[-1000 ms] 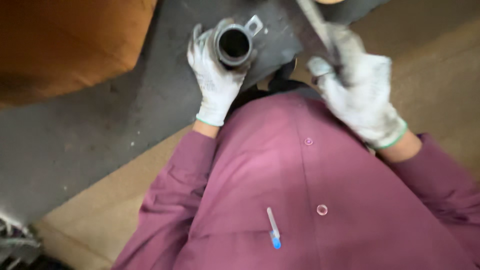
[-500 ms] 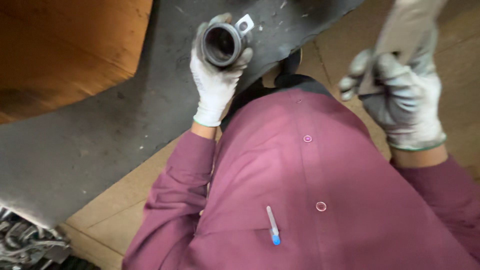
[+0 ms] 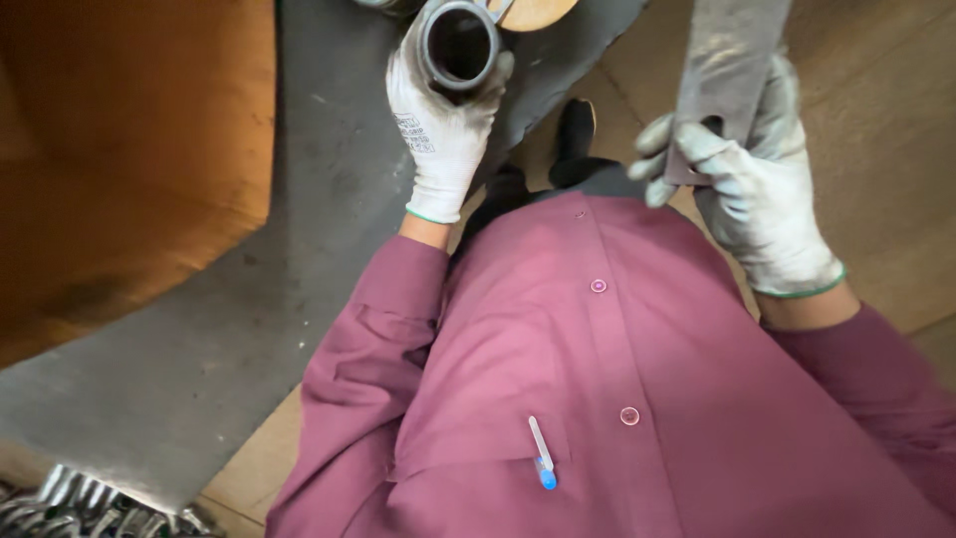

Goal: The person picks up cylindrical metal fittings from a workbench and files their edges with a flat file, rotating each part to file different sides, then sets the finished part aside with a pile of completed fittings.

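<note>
Held upright over the grey bench top [image 3: 329, 199] in the closed left hand [image 3: 438, 130]: short metal pipe fitting [image 3: 460, 45], open end up; gripped firmly in the right hand [image 3: 757, 189]: flat metal bar [image 3: 727, 70], best kept steady and aligned with the fitting's mouth.

Both gloves white w/ green cuff edge: left hand [image 3: 438, 134] cleaner, small dark print on the back; right hand [image 3: 762, 204] greyer, smudged. Metal ring [image 3: 460, 45] dull grey, black inside. Flat metal bar [image 3: 727, 70] pale grey, mottled. Shirt [image 3: 617, 399] plum-maroon w/ pinkish buttons; pen [image 3: 542, 453] white, blue tip. Bench [image 3: 249, 329] dark grey, scuffed. Wooden board [image 3: 119, 159] orange-brown. Floor [image 3: 896, 179] tan.
</note>
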Motion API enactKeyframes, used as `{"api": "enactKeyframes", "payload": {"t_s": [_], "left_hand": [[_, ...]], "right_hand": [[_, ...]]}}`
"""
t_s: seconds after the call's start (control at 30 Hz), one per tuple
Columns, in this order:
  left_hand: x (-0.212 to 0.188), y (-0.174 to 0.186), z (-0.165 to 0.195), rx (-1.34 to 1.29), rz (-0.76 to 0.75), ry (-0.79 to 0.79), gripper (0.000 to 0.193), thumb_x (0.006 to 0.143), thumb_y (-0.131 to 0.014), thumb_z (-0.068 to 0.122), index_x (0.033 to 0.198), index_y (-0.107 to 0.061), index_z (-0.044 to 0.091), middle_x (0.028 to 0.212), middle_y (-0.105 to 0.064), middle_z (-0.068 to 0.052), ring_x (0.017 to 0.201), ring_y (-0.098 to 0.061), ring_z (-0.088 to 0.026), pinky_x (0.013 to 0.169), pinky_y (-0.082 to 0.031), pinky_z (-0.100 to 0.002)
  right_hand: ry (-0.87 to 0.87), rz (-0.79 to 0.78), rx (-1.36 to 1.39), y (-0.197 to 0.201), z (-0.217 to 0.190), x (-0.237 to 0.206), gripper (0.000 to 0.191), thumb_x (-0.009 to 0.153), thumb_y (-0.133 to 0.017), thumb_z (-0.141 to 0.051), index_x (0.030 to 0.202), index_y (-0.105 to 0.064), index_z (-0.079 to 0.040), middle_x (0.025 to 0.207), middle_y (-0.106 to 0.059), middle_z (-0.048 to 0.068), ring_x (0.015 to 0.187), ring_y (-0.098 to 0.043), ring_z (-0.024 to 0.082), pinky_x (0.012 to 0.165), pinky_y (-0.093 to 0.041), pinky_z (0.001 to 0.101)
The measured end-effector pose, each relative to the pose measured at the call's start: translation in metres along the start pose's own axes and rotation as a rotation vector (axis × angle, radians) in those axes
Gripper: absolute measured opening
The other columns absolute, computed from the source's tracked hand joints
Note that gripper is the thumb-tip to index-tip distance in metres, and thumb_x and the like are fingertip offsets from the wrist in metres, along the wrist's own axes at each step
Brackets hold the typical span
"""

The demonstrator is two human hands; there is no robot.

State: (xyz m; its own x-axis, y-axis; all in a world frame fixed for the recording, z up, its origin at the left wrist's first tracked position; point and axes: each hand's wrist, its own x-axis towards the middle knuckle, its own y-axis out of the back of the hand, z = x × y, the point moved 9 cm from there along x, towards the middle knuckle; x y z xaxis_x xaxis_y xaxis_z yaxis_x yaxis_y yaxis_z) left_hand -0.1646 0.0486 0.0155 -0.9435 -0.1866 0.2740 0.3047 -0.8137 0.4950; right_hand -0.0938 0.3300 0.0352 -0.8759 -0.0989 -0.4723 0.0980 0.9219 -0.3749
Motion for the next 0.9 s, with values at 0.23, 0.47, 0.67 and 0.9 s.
{"api": "enactKeyframes", "payload": {"t_s": [0.23,0.47,0.67,0.9], "left_hand": [[0.000,-0.009,-0.002,0.045,0.006,-0.052,0.067,0.079,-0.096,0.025,0.131,-0.058,0.009,0.119,-0.068,-0.009,0.113,-0.067,-0.031,0.104,-0.051,-0.043],[0.001,-0.015,0.001,0.083,-0.003,-0.074,0.068,0.081,-0.096,0.027,0.134,-0.055,0.011,0.124,-0.065,-0.007,0.116,-0.064,-0.030,0.106,-0.048,-0.044],[0.001,-0.020,0.000,0.096,-0.016,-0.062,0.068,0.081,-0.095,0.025,0.134,-0.055,0.011,0.124,-0.065,-0.007,0.115,-0.063,-0.031,0.106,-0.047,-0.044],[0.000,-0.021,0.001,0.136,-0.003,-0.049,0.073,0.076,-0.096,0.026,0.133,-0.053,0.009,0.122,-0.061,-0.010,0.116,-0.060,-0.034,0.107,-0.046,-0.048]], "right_hand": [[0.102,-0.051,-0.601,-0.034,-0.012,0.018,0.058,0.111,-0.060,-0.009,0.162,-0.033,-0.006,0.101,-0.076,0.013,0.078,-0.073,0.024,0.065,-0.059,0.0314],[0.634,-0.136,-1.239,-0.094,-0.052,0.017,0.051,0.104,-0.061,0.003,0.153,-0.044,0.001,0.112,-0.071,0.020,0.087,-0.073,0.036,0.080,-0.059,0.0409],[1.014,-0.167,-1.354,-0.127,-0.072,0.007,0.050,0.102,-0.064,0.006,0.147,-0.042,0.007,0.131,-0.068,0.023,0.093,-0.072,0.036,0.080,-0.056,0.0418],[0.877,-0.146,-1.359,-0.124,-0.068,0.017,0.052,0.103,-0.061,0.004,0.150,-0.040,0.001,0.120,-0.066,0.019,0.095,-0.068,0.032,0.080,-0.055,0.0379]]}}
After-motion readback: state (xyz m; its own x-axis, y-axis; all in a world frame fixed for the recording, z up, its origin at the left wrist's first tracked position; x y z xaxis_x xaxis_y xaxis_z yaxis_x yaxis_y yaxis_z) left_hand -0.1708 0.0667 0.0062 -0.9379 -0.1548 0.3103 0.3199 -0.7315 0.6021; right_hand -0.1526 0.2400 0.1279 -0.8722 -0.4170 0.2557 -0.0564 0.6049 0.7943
